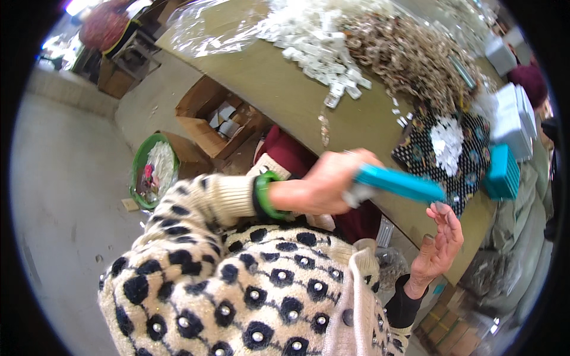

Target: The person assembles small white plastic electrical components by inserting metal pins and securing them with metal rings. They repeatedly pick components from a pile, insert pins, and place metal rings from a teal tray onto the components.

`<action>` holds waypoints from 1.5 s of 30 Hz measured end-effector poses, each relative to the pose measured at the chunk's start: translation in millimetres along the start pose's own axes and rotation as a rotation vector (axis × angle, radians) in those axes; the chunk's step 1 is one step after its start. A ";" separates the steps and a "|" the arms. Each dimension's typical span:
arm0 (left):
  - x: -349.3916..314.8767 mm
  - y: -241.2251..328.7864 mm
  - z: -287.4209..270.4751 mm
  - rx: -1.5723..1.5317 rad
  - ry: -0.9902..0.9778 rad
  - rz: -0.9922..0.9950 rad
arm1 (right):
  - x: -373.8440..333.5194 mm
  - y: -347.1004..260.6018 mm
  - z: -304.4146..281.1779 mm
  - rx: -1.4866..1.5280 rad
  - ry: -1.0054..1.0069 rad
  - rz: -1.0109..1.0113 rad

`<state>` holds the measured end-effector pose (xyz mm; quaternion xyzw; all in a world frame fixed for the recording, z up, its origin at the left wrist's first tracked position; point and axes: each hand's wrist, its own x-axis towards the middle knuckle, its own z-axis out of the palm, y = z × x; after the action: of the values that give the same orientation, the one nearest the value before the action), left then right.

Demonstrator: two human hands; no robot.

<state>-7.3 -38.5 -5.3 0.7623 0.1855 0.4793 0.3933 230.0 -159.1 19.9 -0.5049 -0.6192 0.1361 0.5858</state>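
Teal plastic, long and flat: the bar point(401, 183) spans the gap btwn the hands, just over the bench point(285, 104) edge. L hand point(323, 181) looks closed round its near end, w/ a white scrap point(360, 194) bunched under the fingers; blur hides the exact grip. R hand point(436, 249) is half open, palm up, thumb apart from the fingers, tips right by the bar's far end; can't tell if they touch. Main risk, I'd say: the bar's prob. held at one end only, so a loose L grip or a knock could tip it, maybe off the bench edge & down btwn the hands. The scrap may slip too, bc it shares that grip. Just beyond the R fingertips, white bits point(446, 145) lie loose on the patterned cloth point(409, 142); a low swing of the bar could scatter them. Teal basket point(503, 172) sits to the R hand's right, a bump risk if that hand drifts out. Ahead of the L hand a thin strand point(324, 127) trails near the edge; fingers or the green bangle point(270, 196) might snag it, imo.
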 end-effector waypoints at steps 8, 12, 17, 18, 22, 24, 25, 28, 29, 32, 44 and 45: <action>-132.3 -10.4 -155.1 0.086 1.225 -0.355 | 30.5 10.0 28.7 0.106 -0.224 0.186; -163.5 -54.1 -239.9 0.174 1.284 -0.911 | 35.6 14.8 31.3 -0.037 -0.284 0.146; -147.0 -48.6 -255.2 0.469 1.164 -0.524 | 43.0 0.3 5.9 -0.105 -0.204 0.120; -136.5 -41.7 -234.9 0.453 1.077 -0.406 | 44.8 -0.8 -1.9 -0.129 -0.178 0.124; -68.6 -11.2 -165.2 0.401 0.818 -0.324 | 56.6 -0.7 -50.3 -0.281 -0.064 0.235; -44.9 -4.2 -138.4 0.415 0.667 -0.236 | 68.7 0.5 -78.8 -0.316 0.026 0.297; -36.5 -4.2 -128.3 0.422 0.592 -0.191 | 80.2 3.4 -92.8 -0.423 0.057 0.231; -22.1 -15.2 -109.4 0.437 0.479 -0.101 | 116.5 19.2 -136.6 -0.539 0.109 0.141; -17.9 -20.5 -108.7 0.449 0.457 -0.109 | 129.6 26.0 -151.0 -0.656 0.096 0.085; -8.4 -36.7 -107.2 0.461 0.446 -0.137 | 160.4 46.0 -186.9 -0.963 -0.067 -0.052; 0.1 -58.1 -115.6 0.661 0.372 -0.196 | 198.0 89.1 -225.0 -1.183 -0.566 -0.072; -0.1 -58.5 -116.4 0.673 0.368 -0.198 | 198.9 91.5 -225.5 -1.175 -0.574 -0.040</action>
<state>-103.9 46.9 -23.8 0.7285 0.4723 0.4800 0.1258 506.3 -57.0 129.7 -0.6729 -0.7316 -0.1062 0.0261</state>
